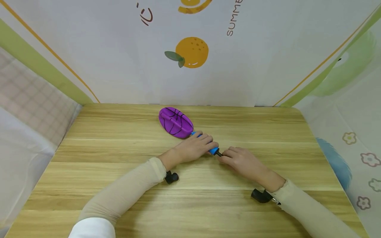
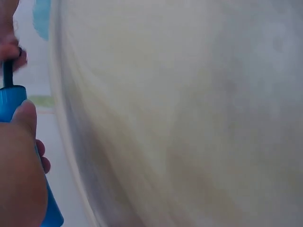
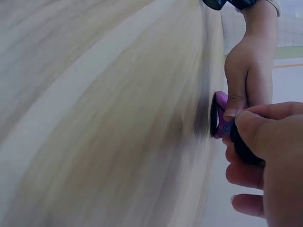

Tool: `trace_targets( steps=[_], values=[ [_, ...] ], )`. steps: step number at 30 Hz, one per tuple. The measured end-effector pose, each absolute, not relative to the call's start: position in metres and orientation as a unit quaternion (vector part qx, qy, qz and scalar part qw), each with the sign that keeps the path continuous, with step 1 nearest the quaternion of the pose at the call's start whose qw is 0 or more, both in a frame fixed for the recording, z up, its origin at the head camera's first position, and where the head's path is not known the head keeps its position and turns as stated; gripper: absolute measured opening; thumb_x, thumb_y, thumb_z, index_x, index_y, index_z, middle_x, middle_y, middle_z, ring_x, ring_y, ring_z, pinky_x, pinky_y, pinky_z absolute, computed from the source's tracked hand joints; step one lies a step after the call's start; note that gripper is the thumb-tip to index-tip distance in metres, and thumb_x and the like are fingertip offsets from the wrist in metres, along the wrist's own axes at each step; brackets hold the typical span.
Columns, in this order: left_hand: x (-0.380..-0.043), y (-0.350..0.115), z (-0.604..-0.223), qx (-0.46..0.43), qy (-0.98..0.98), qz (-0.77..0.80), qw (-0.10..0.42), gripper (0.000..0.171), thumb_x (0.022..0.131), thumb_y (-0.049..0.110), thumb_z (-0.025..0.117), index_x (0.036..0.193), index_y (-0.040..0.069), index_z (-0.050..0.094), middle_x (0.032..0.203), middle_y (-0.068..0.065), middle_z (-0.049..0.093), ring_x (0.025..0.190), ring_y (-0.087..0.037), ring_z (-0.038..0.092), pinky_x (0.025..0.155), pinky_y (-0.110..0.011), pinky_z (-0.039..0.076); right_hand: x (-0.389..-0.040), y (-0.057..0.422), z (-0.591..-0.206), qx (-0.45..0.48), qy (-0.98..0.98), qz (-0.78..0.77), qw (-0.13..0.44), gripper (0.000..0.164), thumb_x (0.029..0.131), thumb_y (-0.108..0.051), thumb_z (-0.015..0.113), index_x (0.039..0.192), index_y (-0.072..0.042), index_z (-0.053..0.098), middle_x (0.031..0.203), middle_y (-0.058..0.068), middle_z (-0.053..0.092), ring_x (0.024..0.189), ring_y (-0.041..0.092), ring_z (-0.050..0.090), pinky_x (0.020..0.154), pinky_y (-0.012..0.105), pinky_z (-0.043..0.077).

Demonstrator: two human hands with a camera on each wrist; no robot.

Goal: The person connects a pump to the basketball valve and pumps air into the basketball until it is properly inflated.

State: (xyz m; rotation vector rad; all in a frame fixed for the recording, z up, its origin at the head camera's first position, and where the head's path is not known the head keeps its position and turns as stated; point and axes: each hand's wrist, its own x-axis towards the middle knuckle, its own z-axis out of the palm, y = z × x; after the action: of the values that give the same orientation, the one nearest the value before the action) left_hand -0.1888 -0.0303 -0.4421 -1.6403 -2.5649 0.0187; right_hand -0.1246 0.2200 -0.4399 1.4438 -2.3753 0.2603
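A purple deflated ball (image 1: 175,123) with black curved lines lies creased on the table. Against its right edge comes one end of a blue hand pump (image 1: 213,151); whether a needle enters the ball is hidden. My left hand (image 1: 194,147) grips the pump's barrel, its thumb lying along the blue body (image 2: 13,100) in the left wrist view. From the barrel's near end a short black rod (image 2: 8,74) sticks out. My right hand (image 1: 242,162) holds the black handle (image 3: 244,147) at that rod's end between thumb and fingers.
The wooden table (image 1: 119,132) reaches back to a white curtain (image 1: 131,72) printed with an orange. Black wrist mounts (image 1: 171,177) hang under both sleeved forearms, close over the tabletop. Printed cloth also hangs at both sides.
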Motion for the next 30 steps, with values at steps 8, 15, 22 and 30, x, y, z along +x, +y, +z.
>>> trace_targets(
  steps=[8,15,22,30],
  values=[
    [-0.189,-0.029,-0.438,-0.534,-0.845,-0.022,0.038,0.035,0.110,0.038,0.041,0.139,0.023,0.051,0.122,0.004,0.053,0.117,-0.015,0.049,0.106,-0.038,0.035,-0.108,0.241,-0.432,0.500,-0.843,0.099,0.174,0.024,0.107,-0.020,0.050,0.100,-0.011,0.071,0.096,0.001,0.067,0.081,0.016,0.060,0.068,0.032,0.055],
    [-0.189,-0.029,-0.438,-0.533,-0.845,-0.025,0.036,0.034,0.109,0.039,0.043,0.138,0.023,0.050,0.117,0.005,0.052,0.113,-0.015,0.049,0.104,-0.036,0.035,-0.092,0.253,-0.424,0.500,-0.842,0.089,0.182,0.056,0.113,-0.027,0.020,0.098,-0.011,0.072,0.095,0.000,0.067,0.083,0.016,0.062,0.069,0.033,0.056],
    [-0.189,-0.029,-0.436,-0.534,-0.844,-0.020,0.049,0.032,0.108,0.039,0.045,0.134,0.022,0.052,0.111,0.005,0.052,0.107,-0.015,0.049,0.100,-0.034,0.036,-0.082,0.261,-0.418,0.507,-0.837,0.085,0.188,0.054,0.114,-0.025,0.022,0.095,-0.012,0.070,0.092,-0.002,0.064,0.080,0.013,0.059,0.069,0.030,0.055],
    [-0.190,-0.029,-0.436,-0.544,-0.836,-0.017,0.067,0.031,0.108,0.036,0.045,0.134,0.021,0.053,0.109,0.003,0.054,0.103,-0.016,0.050,0.097,-0.034,0.038,-0.076,0.267,-0.414,0.503,-0.840,0.085,0.182,0.057,0.113,-0.024,0.020,0.093,-0.013,0.071,0.090,-0.001,0.066,0.078,0.014,0.061,0.067,0.030,0.056]
  ],
)
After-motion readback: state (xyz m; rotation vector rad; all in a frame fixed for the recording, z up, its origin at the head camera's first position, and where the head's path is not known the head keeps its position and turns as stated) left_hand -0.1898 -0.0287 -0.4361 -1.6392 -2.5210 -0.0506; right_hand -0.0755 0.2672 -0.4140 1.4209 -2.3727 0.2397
